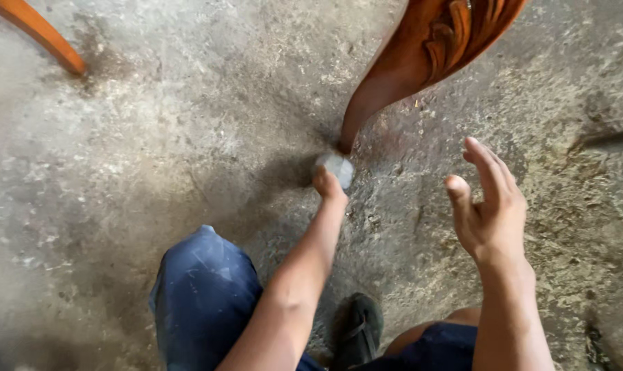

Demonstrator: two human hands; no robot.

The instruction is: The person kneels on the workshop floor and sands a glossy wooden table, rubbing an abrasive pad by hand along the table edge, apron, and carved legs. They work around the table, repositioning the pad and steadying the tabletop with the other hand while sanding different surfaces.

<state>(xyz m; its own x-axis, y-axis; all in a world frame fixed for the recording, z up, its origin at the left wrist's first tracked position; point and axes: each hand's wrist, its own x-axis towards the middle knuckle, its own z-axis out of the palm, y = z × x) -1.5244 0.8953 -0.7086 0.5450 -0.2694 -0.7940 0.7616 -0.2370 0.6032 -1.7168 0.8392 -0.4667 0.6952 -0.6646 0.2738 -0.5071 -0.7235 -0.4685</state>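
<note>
My left hand (329, 184) reaches down to the concrete floor and grips a small pale grey pad or block (337, 167), pressed close to the foot of a carved, reddish-brown wooden furniture leg (387, 82). My right hand (486, 203) hovers to the right of that leg, fingers spread and curled, holding nothing. The lower part of the pad is hidden by my fingers.
A second orange-brown curved wooden leg (40, 31) stands at the top left. My knee in blue denim (205, 288) and a dark sandal (358, 328) are at the bottom. The rough, dusty concrete floor (153, 151) stretches all around.
</note>
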